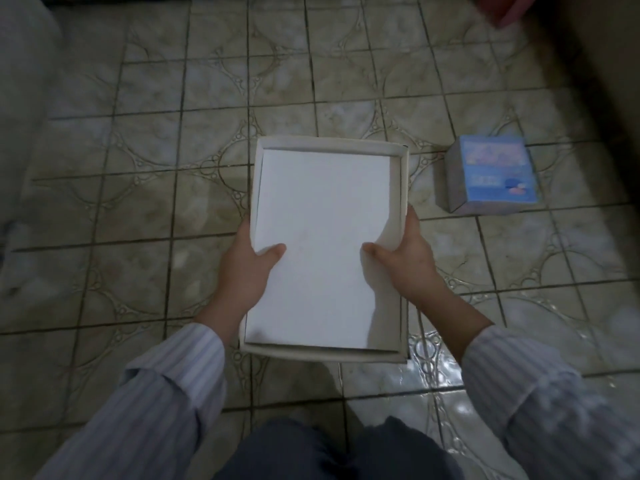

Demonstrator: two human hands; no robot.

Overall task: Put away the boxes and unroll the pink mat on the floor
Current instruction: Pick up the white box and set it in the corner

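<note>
Both grips are closed on the shallow white cardboard box (325,251), left hand (247,268) and right hand (403,261) pinching its long walls, thumbs inside, above the tiled floor (138,168), light but probably flimsy, best held by its side walls, while the small blue printed box (491,174) waits on the floor to the right.

Just one view here, a wide-angle camera worn on the head, pointing forward and steeply down. It looks almost straight at the tiled floor (138,209), so the tile lines bend toward the edges. Closest in are the person's own knees at the bottom edge and both striped sleeves (162,386) reaching up into the middle, with the left hand (247,268) and right hand (403,263) on the white box (325,244) sitting dead centre at arm's length. The blue box (495,176) lies further out on the right. Corners go dark and blurry.
</note>
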